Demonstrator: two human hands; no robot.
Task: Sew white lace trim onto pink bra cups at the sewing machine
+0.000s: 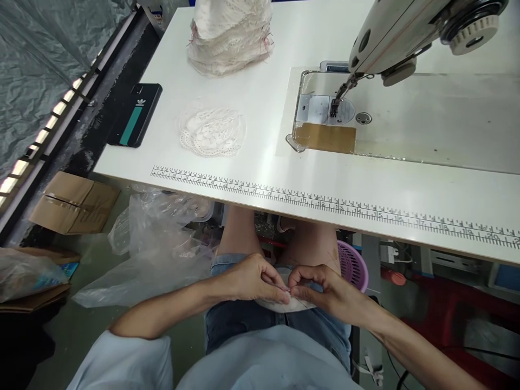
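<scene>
Over my lap, my left hand [264, 281] and my right hand [311, 284] meet with thumbs and fingertips pinched together. Between them is a small whitish piece of fabric [280, 307], which hangs below the fingers and rests against my denim shorts. Both hands are closed on its upper edge. What exactly lies between the fingertips is too small to make out. On the table in front of me lies a flat white lace piece [213, 131]. Behind it stands a stack of cream lace fabric [231, 40] with loose reddish threads along its edges.
A sewing machine [390, 38] stands at the right of the white table, with a printed ruler [325, 203] along the front edge. A black phone [138, 115] lies at the left corner. Below are plastic bags [158, 249], a cardboard box [75, 203] and a purple basket [353, 265].
</scene>
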